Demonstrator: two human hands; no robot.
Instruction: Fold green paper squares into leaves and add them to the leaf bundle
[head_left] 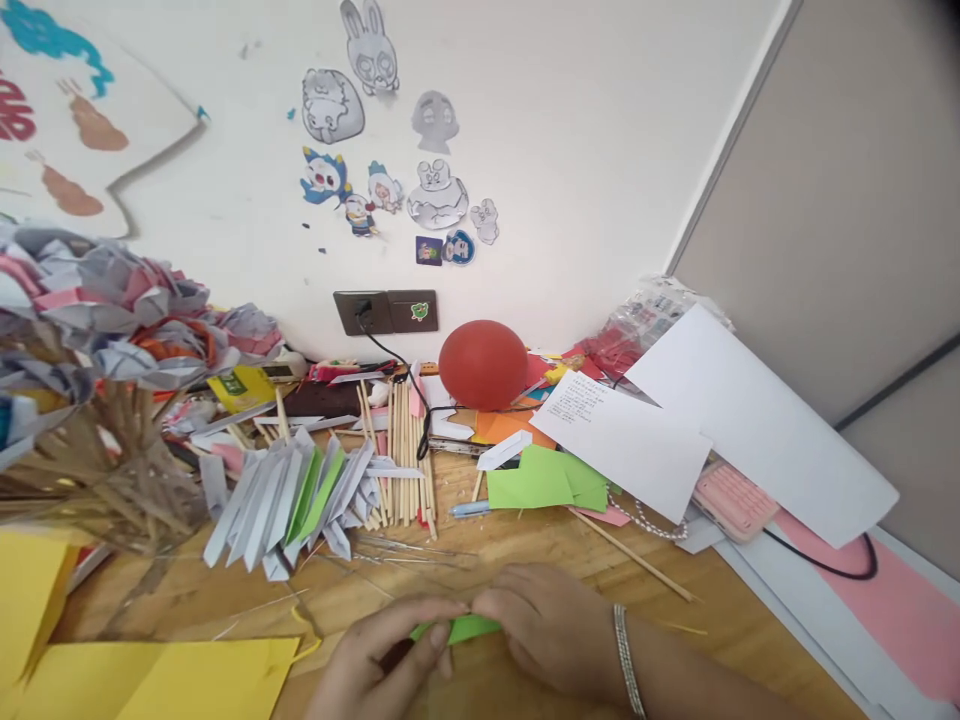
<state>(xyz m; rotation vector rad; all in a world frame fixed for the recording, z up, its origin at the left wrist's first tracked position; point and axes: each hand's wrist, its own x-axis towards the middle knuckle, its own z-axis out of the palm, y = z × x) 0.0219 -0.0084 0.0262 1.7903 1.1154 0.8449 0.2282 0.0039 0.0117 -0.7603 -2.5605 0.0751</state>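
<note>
A narrow strip of green paper (471, 628) spans the gap between my two hands, low in the head view. My left hand (390, 645) pinches its left end between thumb and forefinger. My right hand (551, 625), with a silver bracelet at the wrist, has its fingers closed on the right end. Part of the strip is hidden by the fingers. Beyond my left hand lies a row of folded paper strips (259, 500), mostly white with a few green. Green paper sheets (529, 482) lie past my right hand.
Wooden sticks (409, 460) lie behind the folded strips. A red balloon (484, 363) rests near the wall by a socket (364, 312) with a black cable. Yellow paper (172, 680) covers the front left, below paper flowers (112, 300). White sheets (622, 435) and a pink phone-like device (735, 500) lie right.
</note>
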